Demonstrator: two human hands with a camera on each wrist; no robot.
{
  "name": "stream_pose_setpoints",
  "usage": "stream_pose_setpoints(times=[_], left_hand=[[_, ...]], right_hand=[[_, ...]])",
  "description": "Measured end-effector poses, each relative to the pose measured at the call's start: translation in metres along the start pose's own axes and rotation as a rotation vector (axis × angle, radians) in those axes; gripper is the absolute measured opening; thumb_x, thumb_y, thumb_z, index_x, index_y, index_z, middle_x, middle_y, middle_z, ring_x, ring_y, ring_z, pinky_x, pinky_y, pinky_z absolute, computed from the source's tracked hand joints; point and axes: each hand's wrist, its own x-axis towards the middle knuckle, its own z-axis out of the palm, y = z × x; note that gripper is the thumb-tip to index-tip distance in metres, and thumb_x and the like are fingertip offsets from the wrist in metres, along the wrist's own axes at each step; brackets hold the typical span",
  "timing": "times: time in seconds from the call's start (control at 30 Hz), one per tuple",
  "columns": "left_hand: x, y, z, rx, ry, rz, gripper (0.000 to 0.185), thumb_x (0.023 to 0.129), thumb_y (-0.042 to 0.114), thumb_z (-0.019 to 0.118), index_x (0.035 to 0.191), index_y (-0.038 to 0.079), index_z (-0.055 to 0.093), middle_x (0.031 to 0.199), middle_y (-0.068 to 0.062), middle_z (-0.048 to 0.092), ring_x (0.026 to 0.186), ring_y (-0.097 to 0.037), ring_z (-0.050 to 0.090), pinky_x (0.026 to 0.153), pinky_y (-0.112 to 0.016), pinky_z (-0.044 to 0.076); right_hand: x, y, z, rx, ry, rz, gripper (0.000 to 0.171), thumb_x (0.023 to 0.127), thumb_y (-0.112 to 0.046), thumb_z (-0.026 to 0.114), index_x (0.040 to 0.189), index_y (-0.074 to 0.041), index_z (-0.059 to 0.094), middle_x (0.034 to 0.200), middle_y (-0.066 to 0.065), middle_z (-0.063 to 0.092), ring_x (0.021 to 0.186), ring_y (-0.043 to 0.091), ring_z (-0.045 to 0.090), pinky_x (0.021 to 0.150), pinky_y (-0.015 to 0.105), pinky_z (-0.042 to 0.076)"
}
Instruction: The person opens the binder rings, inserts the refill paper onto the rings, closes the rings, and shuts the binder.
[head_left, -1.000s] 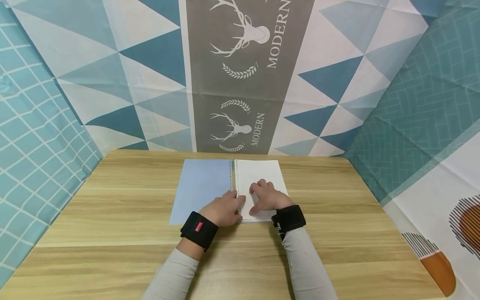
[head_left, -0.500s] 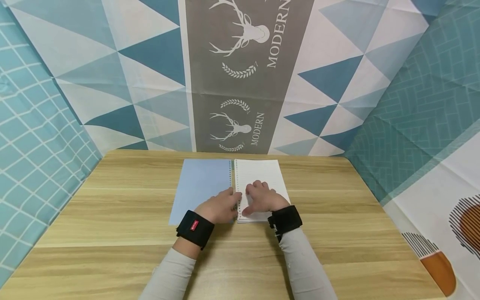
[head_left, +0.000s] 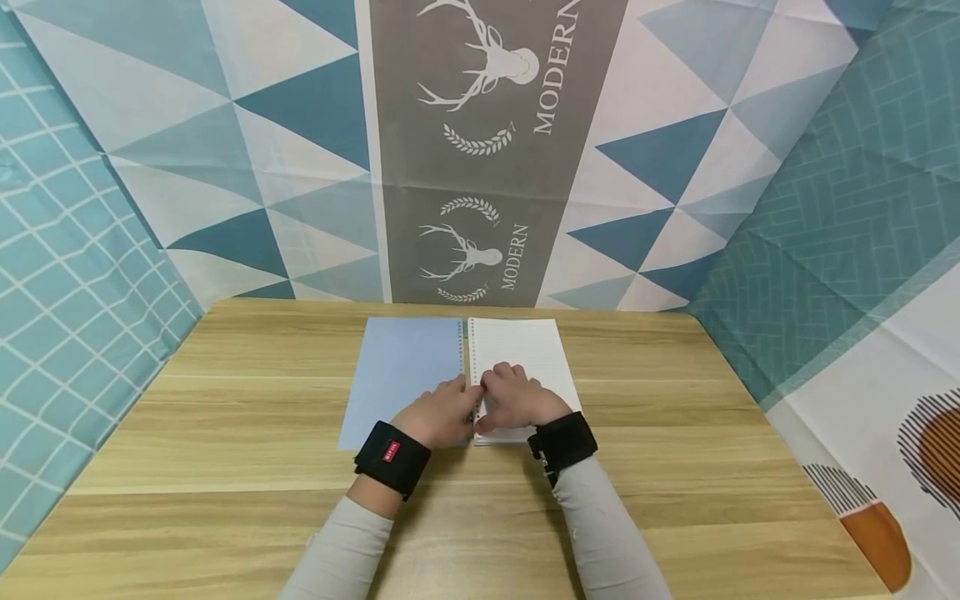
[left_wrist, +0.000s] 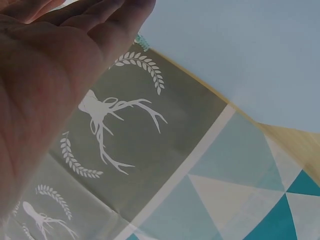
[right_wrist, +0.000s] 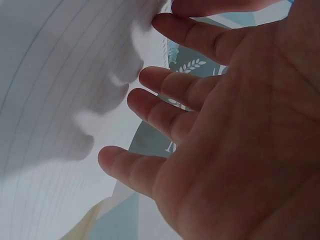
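Observation:
An open ring-bound notebook lies on the table, its blue side (head_left: pixel 408 354) to the left and its lined white pages (head_left: pixel 519 342) to the right. My left hand (head_left: pixel 435 415) is over the near part of the spine, fingers reaching right; its fingertips are cut off in the left wrist view. From the other side my right hand (head_left: pixel 519 402) meets it, fingertips at the holed edge of the pages. The right wrist view has its fingers (right_wrist: pixel 165 107) spread and gently bent above the lined paper (right_wrist: pixel 35 105). The hands mostly cover the near rings.
The wooden table (head_left: pixel 262 467) ends at a patterned cloth backdrop (head_left: pixel 465 167) with deer prints and triangles. Blue-green cloth (head_left: pixel 67 250) hangs along the left side, and more patterned cloth (head_left: pixel 847 275) on the right. Black bands (head_left: pixel 393 458) circle both wrists.
My right hand has moved left across the white pages to the spine, its fingers drawing close to the left hand. My left hand has shifted slightly left. The notebook stays in place.

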Motion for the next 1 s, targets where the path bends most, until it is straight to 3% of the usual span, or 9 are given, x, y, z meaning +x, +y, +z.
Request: stream_pose_setpoints(times=[0.27,0.4,0.5,0.77,1.0], left_hand=[[-0.001,-0.002,-0.003,-0.046,0.008,-0.04,0.038,0.099,0.012,0.063,0.136,0.011,0.059,0.114,-0.012,0.059,0.097,-0.026,0.058,0.082,-0.048,0.053],[-0.002,-0.002,-0.003,-0.045,0.004,-0.058,0.037,0.1,0.013,0.06,0.137,0.01,0.058,0.131,-0.019,0.059,0.115,-0.034,0.062,0.092,-0.054,0.054],[-0.002,-0.002,-0.004,-0.041,-0.002,-0.063,0.04,0.101,0.013,0.059,0.141,0.01,0.056,0.145,-0.022,0.053,0.13,-0.039,0.057,0.099,-0.057,0.051],[-0.002,-0.006,-0.006,-0.045,-0.044,-0.083,0.052,0.099,0.015,0.063,0.148,0.009,0.05,0.154,-0.025,0.045,0.139,-0.042,0.049,0.109,-0.057,0.046],[-0.005,-0.011,-0.011,-0.059,-0.093,-0.099,0.063,0.094,0.015,0.07,0.151,0.011,0.046,0.158,-0.025,0.041,0.145,-0.041,0.043,0.113,-0.057,0.042]], right_hand=[[0.003,-0.004,0.004,-0.006,0.012,0.022,0.052,0.084,-0.042,0.079,0.121,-0.012,0.058,0.13,0.012,0.051,0.117,0.031,0.046,0.097,0.057,0.046],[0.005,-0.006,0.007,-0.024,0.034,0.055,0.05,0.084,-0.041,0.079,0.119,-0.011,0.058,0.131,0.011,0.051,0.118,0.031,0.046,0.097,0.058,0.045],[0.009,-0.007,0.012,-0.046,0.052,0.08,0.049,0.085,-0.039,0.078,0.12,-0.011,0.058,0.133,0.013,0.051,0.121,0.033,0.046,0.097,0.061,0.044],[0.005,-0.001,0.006,-0.008,0.025,0.023,0.049,0.085,-0.04,0.075,0.118,-0.008,0.057,0.13,0.013,0.051,0.119,0.033,0.046,0.096,0.059,0.047],[-0.002,0.012,-0.004,0.101,-0.021,-0.039,0.053,0.078,-0.033,0.086,0.116,-0.009,0.058,0.139,0.013,0.049,0.124,0.032,0.045,0.099,0.05,0.047]])
